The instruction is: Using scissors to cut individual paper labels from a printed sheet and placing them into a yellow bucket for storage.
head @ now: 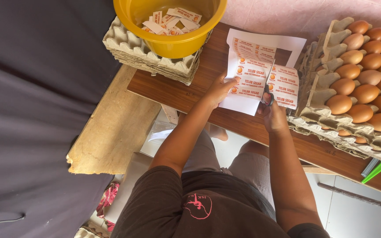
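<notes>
View from my head down over my own arms. My left hand [219,90] is closed in a pinch on the left part of a white sheet of printed orange-and-white labels [253,72], thumb on top, holding it up above the brown wooden tabletop [173,90]. My right hand [272,115] is closed around the dark handles of a pair of scissors [268,96], whose blades point away from me into the sheet, so that a strip of labels [284,86] hangs to the right of the cut. At the far left of the tabletop, a yellow plastic bowl [173,44] holding loose cut labels [168,21] sits on a stack of grey cardboard egg trays [144,55]. At the right, touching the strip's edge, stands another stack of trays [327,128], the top one filled with brown eggs [367,75]. A green plastic object [378,169] lies at the near right edge; what it is cannot be told.
</notes>
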